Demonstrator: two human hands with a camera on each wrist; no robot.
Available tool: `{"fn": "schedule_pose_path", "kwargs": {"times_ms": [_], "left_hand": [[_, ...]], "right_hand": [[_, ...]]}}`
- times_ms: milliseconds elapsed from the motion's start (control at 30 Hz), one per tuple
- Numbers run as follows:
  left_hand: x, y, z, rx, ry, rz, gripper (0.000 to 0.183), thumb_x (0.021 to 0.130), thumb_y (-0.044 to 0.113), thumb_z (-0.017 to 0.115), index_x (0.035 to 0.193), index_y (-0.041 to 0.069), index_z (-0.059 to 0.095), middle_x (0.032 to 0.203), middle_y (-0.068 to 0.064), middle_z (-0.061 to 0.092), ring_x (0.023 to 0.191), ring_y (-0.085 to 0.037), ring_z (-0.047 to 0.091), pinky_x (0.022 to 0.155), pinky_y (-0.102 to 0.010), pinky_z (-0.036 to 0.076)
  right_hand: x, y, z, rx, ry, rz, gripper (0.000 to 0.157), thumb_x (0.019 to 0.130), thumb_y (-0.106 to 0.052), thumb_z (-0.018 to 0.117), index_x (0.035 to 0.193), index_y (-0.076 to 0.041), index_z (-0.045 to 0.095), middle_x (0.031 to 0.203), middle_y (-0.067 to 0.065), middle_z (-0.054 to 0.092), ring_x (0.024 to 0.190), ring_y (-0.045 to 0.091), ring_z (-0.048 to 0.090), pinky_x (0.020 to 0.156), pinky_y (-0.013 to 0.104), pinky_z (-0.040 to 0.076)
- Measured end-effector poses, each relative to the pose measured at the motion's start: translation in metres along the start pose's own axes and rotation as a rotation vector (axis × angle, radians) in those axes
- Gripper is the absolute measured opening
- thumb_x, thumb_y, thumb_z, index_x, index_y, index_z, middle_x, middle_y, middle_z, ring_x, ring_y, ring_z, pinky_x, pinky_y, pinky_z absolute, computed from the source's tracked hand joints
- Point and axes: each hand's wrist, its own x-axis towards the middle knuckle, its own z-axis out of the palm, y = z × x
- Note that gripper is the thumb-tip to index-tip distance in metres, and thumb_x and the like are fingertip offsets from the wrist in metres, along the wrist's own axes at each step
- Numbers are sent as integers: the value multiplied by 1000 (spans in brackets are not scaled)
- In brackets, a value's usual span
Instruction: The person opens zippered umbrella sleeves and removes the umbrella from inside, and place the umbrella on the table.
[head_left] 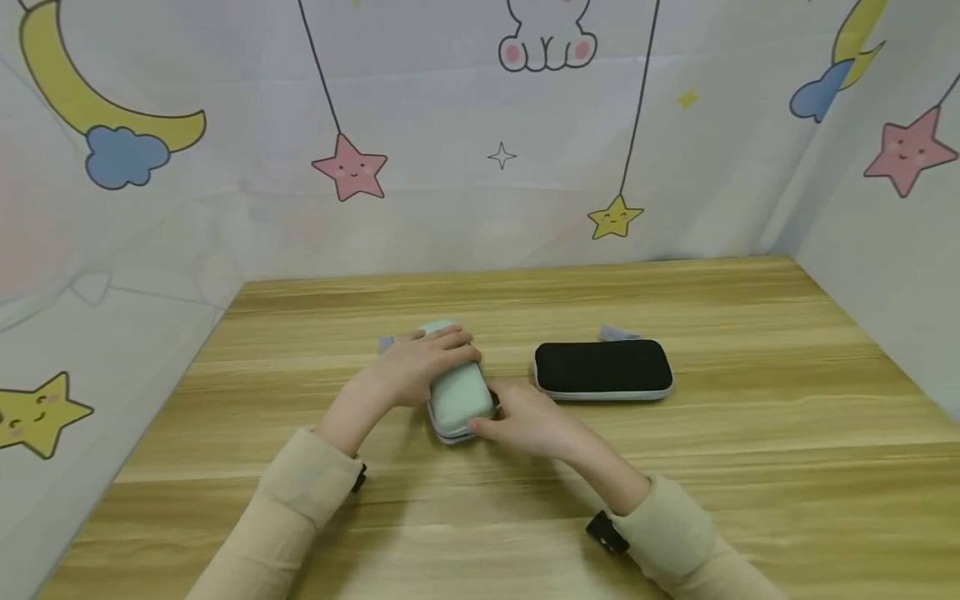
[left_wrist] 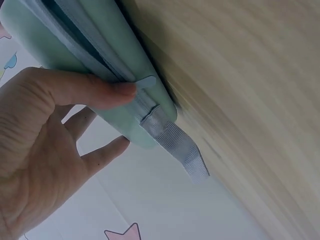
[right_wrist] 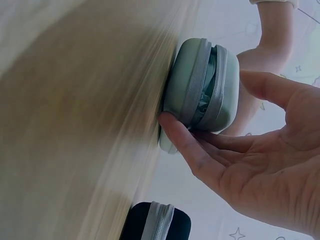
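Sleeves [head_left: 258,542]: pale, cuffed, one on each forearm, with a small black device [head_left: 607,533] by the right cuff.
Left hand [head_left: 420,367]: curled over the top and side of the green case [head_left: 459,398], thumb at its zip pull [left_wrist: 147,81].
Right hand [head_left: 525,421]: partly curved round the near right corner of the same case, thumb and fingers spread apart and gripping it.
Green case: on the bench [head_left: 750,317], set at a slant between both hands, its zip [right_wrist: 198,82] parted at the near end.
Strap [left_wrist: 175,145]: grey ribbon, sticking out beyond the zip pull.
Black case [head_left: 603,367]: lying flat to the right, apart from the hands.
Cloth [head_left: 465,225]: white, printed with stars, behind the bench.
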Motion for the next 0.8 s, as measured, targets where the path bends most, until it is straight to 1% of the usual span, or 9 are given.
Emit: {"fn": "schedule_pose_path", "kwargs": {"times_ms": [100, 167, 267, 367, 500, 567, 633, 733, 800], "left_hand": [[1, 1, -1, -6, -21, -9, 78, 72, -17, 68, 137, 21, 50, 150, -9, 41, 145, -32, 30, 107, -60, 36], [0, 2, -2, -11, -39, -16, 79, 72, -16, 69, 139, 21, 49, 152, -10, 39, 146, -33, 28, 107, -61, 35], [-2, 3, -4, -58, -73, -50, 82, 73, -16, 68, 142, 23, 47, 155, -11, 34, 147, -35, 24, 109, -62, 31], [-5, 5, -8, -118, -84, -67, 81, 74, -19, 62, 141, 24, 48, 156, -13, 31, 147, -37, 23, 107, -57, 37], [-7, 13, -14, -211, -127, -100, 80, 74, -19, 54, 141, 25, 49, 158, -11, 26, 148, -39, 18, 100, -50, 45], [-9, 18, -16, -255, -146, -114, 77, 74, -15, 54, 141, 24, 49, 159, -11, 25, 148, -39, 16, 101, -51, 43], [-11, 22, -18, -292, -154, -119, 72, 75, -6, 57, 140, 24, 50, 159, -10, 25, 148, -40, 14, 104, -54, 41], [-13, 27, -18, -337, -151, -119, 63, 76, 9, 62, 138, 23, 52, 158, -10, 26, 148, -41, 13, 106, -60, 35], [-14, 30, -17, -352, -158, -135, 58, 81, 23, 65, 137, 25, 52, 159, -9, 24, 148, -41, 11, 107, -63, 32]], "right_hand": [[-1, 0, 1, -11, 2, -5, 35, 91, -22, 66, 119, -3, 59, 107, 8, 66, 91, 17, 63, 75, 30, 51], [-1, 0, 2, -8, -1, -5, 38, 91, -22, 66, 122, -2, 57, 110, 9, 66, 94, 18, 64, 77, 31, 52], [-1, 1, 2, 5, -11, -5, 42, 91, -22, 65, 126, -1, 55, 115, 11, 65, 99, 21, 65, 80, 34, 53], [-1, 0, 1, 19, -23, -6, 44, 91, -22, 65, 128, -1, 54, 118, 12, 65, 101, 22, 65, 82, 35, 54], [-2, 1, 0, 21, -32, -11, 46, 92, -23, 64, 130, 0, 52, 118, 12, 64, 101, 22, 65, 81, 34, 53], [-2, 1, 0, 20, -36, -11, 48, 92, -23, 64, 133, 0, 50, 119, 12, 64, 101, 22, 64, 82, 34, 53], [-3, 1, 0, 20, -41, -12, 51, 93, -24, 63, 135, 1, 48, 121, 12, 63, 103, 23, 64, 83, 35, 53], [-3, 1, 0, 21, -43, -8, 53, 93, -25, 62, 136, 1, 47, 122, 13, 62, 106, 24, 64, 85, 36, 53], [-4, 2, 0, 18, -47, -7, 52, 93, -25, 62, 136, 1, 47, 123, 14, 62, 107, 25, 64, 86, 37, 54]]}}
